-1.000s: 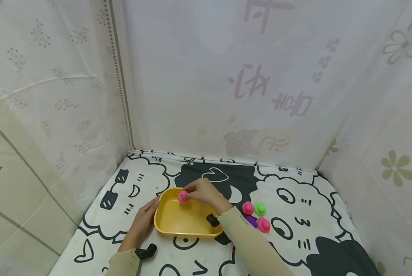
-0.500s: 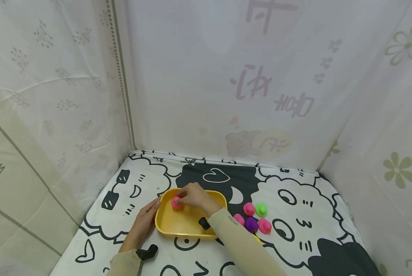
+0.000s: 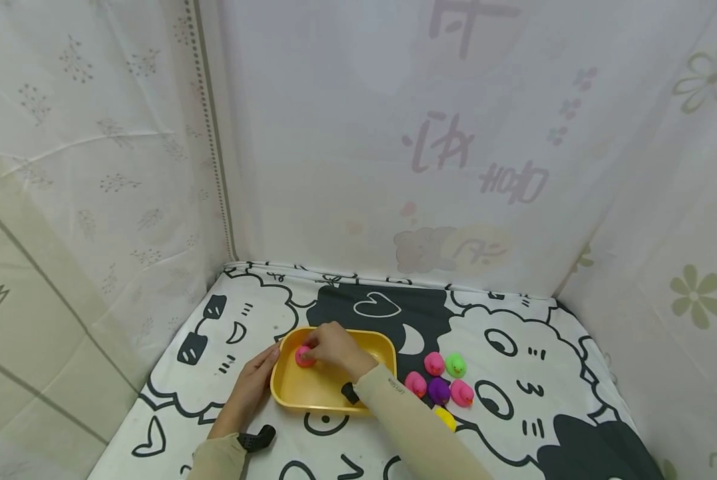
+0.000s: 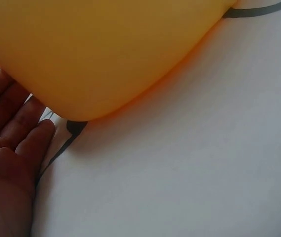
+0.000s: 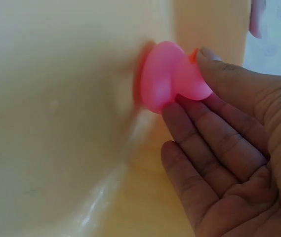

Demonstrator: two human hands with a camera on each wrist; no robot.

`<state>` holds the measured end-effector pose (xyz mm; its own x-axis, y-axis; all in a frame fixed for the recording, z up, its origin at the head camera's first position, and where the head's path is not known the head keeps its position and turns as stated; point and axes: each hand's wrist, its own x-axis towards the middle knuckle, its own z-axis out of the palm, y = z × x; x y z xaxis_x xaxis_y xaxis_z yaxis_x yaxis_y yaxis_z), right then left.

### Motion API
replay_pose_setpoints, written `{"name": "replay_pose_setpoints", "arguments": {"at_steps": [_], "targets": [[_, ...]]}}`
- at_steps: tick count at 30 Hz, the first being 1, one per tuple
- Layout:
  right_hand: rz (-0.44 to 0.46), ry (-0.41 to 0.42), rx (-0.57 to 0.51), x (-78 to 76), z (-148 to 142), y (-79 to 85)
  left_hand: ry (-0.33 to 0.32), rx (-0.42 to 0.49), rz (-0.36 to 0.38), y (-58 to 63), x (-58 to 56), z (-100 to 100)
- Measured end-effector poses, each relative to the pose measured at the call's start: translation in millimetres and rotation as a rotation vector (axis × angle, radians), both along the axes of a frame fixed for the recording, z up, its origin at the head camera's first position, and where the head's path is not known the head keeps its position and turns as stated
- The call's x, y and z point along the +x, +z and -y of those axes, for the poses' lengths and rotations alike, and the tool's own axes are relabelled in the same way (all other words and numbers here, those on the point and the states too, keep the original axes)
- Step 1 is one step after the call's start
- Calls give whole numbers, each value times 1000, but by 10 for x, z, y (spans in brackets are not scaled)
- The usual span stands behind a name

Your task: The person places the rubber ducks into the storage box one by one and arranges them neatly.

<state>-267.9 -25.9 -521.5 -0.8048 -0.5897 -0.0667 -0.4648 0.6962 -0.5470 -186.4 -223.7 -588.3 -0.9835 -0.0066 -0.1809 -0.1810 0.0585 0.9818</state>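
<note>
A pink rubber duck [image 5: 162,76] with an orange beak is pinched between the thumb and fingers of my right hand [image 5: 229,148]. In the head view that hand [image 3: 334,350] reaches into the left part of a yellow tray [image 3: 319,390], and the duck [image 3: 304,356] is low inside it. The duck's base is right at the tray floor in the right wrist view. My left hand [image 3: 255,380] rests along the tray's left side. In the left wrist view, fingers [image 4: 12,116] of that hand lie extended against the outer wall of the tray [image 4: 96,59].
Right of the tray is a loose group of rubber ducks: several pink ones [image 3: 434,363], a green one [image 3: 455,365], a purple one [image 3: 439,391] and a yellow one [image 3: 445,419] partly behind the right sleeve [image 3: 418,427]. Printed cloth [image 3: 514,427] covers the table; pale curtains [image 3: 334,167] hang around it.
My right hand has carried the pink duck leftward and down into the tray. As the right sleeve moved left, more ducks came into sight. The left hand stays at the tray's side.
</note>
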Motion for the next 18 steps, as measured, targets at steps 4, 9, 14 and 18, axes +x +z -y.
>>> {"name": "replay_pose_setpoints", "arguments": {"at_steps": [4,9,14,18], "targets": [[-38,-4,21,19,21,-41,-7,-8,0,-1,-7,5],[-84,0,58,51,48,-59,2,-12,6,8,-7,-12],[-51,-4,44,66,52,-78,14,-23,9,-2,-10,-16],[-18,-14,22,77,51,-77,14,-15,8,-2,-1,-12]]}}
